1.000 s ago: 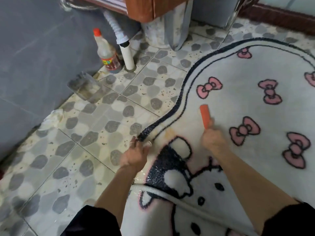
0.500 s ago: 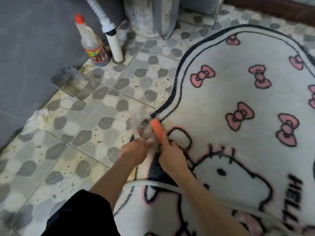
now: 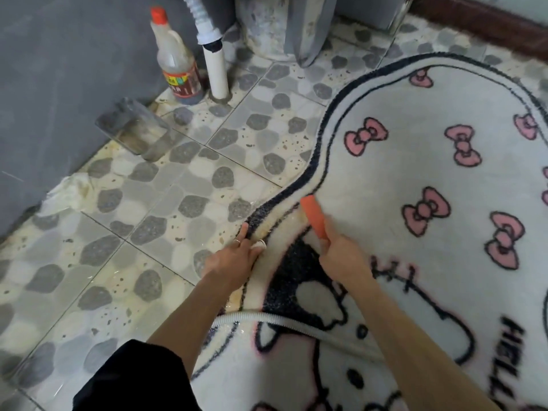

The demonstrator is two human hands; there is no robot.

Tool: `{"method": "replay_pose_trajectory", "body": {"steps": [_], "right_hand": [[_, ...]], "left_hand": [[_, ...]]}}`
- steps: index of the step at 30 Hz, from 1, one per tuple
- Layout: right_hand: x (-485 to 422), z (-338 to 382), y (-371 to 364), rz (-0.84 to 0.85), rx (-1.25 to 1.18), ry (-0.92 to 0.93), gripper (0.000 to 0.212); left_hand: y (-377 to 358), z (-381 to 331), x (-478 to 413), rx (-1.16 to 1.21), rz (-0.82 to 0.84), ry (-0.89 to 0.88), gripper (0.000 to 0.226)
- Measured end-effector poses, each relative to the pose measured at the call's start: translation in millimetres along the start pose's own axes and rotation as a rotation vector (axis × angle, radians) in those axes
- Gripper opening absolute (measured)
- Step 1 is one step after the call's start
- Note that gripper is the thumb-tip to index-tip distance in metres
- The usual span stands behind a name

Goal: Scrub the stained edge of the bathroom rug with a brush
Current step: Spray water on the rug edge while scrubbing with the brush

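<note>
A white bathroom rug (image 3: 400,179) with pink bows and a black border lies on the pebble-pattern tile floor. Its left edge (image 3: 267,229) shows a yellowish stain beside the black border. My right hand (image 3: 344,256) grips an orange brush (image 3: 312,216), which lies on the rug just right of the stained edge, pointing away from me. My left hand (image 3: 234,259) pinches the rug's edge at the border, thumb on top, a ring on one finger.
A bottle with a red cap (image 3: 176,63) and a white drain pipe (image 3: 215,66) stand by the grey wall. A clear square container (image 3: 136,132) sits on the tiles. A white ribbed hose (image 3: 267,317) crosses the rug under my forearms. A pedestal base (image 3: 267,31) stands behind.
The brush moved right, from touching my left hand at the edge to a spot a little further onto the rug. My left hand has kept its hold on the border.
</note>
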State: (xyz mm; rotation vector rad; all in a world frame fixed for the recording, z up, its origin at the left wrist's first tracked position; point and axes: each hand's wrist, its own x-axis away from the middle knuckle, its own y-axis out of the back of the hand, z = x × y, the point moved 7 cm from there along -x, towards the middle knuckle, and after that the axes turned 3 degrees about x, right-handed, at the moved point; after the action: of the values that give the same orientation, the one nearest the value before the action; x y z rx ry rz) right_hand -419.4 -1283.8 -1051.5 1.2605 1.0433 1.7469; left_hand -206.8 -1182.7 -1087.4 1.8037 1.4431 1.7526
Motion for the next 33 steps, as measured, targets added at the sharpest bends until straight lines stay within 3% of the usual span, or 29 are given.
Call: {"method": "replay_pose_trajectory", "body": {"steps": [3, 5, 8, 10, 11, 13, 15, 16, 18, 22, 23, 25, 28, 30, 33], "right_hand": [[-10.7, -53.4, 24.7, -0.077, 0.094, -0.213, 0.063], [-0.9, -23.7, 10.0, -0.112, 0.066, -0.237, 0.064], [24.2, 50.2, -36.0, 0.028, -0.117, -0.025, 0.072], [23.2, 57.0, -34.1, 0.041, -0.019, 0.128, 0.068], [10.4, 37.9, -25.4, 0.039, 0.077, 0.109, 0.061], [-11.8, -16.2, 6.1, -0.005, 0.163, -0.101, 0.047], [-13.4, -55.3, 23.1, -0.074, -0.038, -0.361, 0.048], [-9.5, -49.0, 20.6, -0.112, -0.119, -0.397, 0.052], [3.0, -0.4, -4.3, -0.101, -0.157, -0.286, 0.059], [25.7, 60.2, -37.1, 0.036, -0.022, 0.161, 0.065], [12.8, 43.9, -27.6, 0.036, 0.025, 0.152, 0.063], [-14.0, -9.2, 0.6, -0.036, 0.075, -0.033, 0.063], [-16.5, -48.5, 24.8, -0.124, -0.085, -0.323, 0.057], [0.9, -9.1, 1.8, -0.118, -0.128, -0.261, 0.058], [40.7, 63.3, -40.6, -0.002, -0.073, 0.114, 0.066]], "left_hand": [[1.7, 0.1, -1.0, 0.006, 0.007, -0.021, 0.068], [1.4, -4.3, -0.1, -0.011, 0.014, -0.002, 0.063], [1.6, -10.2, 8.1, -0.027, 0.015, 0.051, 0.061], [6.1, -7.1, 7.6, -0.038, 0.002, 0.063, 0.060], [8.1, -5.8, 6.9, -0.041, 0.006, 0.055, 0.060], [10.1, -5.9, 2.8, -0.037, 0.024, 0.020, 0.059], [9.3, -5.1, -2.4, -0.013, 0.031, 0.026, 0.058], [8.0, -6.6, -4.9, -0.009, 0.029, 0.026, 0.057], [3.2, -7.8, -5.7, 0.008, 0.034, 0.036, 0.056], [2.6, -7.3, -1.0, 0.001, 0.021, 0.002, 0.055], [5.4, -6.3, -0.1, -0.008, 0.019, -0.002, 0.055], [7.3, -5.9, -0.7, -0.003, 0.015, -0.023, 0.054], [4.0, -4.9, -4.6, -0.020, 0.029, -0.011, 0.050], [-0.1, -5.3, -4.7, -0.020, 0.031, 0.008, 0.052], [1.2, -7.8, 0.0, -0.034, 0.027, -0.003, 0.050]]}}
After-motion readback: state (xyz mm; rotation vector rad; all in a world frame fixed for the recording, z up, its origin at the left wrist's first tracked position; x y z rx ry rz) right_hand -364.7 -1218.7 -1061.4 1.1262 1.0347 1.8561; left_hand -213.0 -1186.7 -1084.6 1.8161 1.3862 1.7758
